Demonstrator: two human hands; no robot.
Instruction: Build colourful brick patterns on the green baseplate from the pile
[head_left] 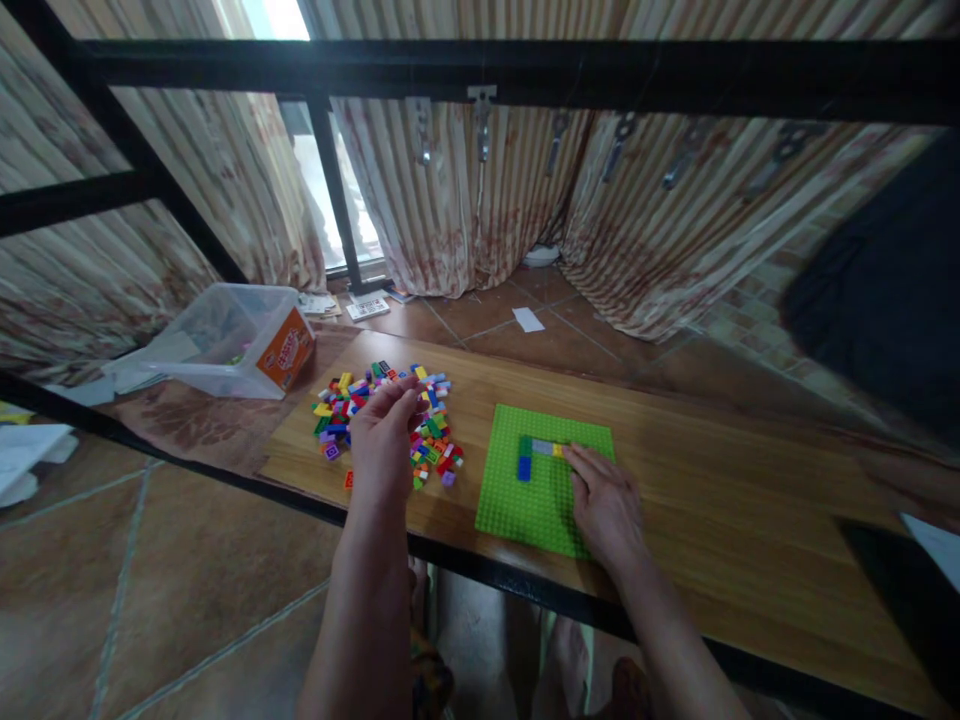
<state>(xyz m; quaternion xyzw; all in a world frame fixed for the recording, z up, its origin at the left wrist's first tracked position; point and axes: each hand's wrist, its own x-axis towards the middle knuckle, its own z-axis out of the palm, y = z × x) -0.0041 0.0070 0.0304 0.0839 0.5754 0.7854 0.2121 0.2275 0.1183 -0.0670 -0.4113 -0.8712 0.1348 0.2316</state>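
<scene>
My left hand (384, 432) is raised over a pile of small coloured toy bricks (435, 455), its thumb and fingertips pinched together. Whatever sits between those fingertips is too small to make out. On a green studded baseplate (502, 500) my right hand (609, 505) lies with fingers stretched out, fingertips touching the end of a brick row. That row, bent at a corner, has a blue brick (524, 468), a green brick (525, 444), a grey brick (542, 447) and a yellow brick (557, 450). The fingers hide anything beyond the yellow one.
A clear plastic box (217, 375) with an orange label stands left of the wooden tabletop (712, 500). A black metal bar (525, 75) with hanging clips crosses above. Striped curtains (450, 200) hang behind. A dark object (892, 560) lies at the right.
</scene>
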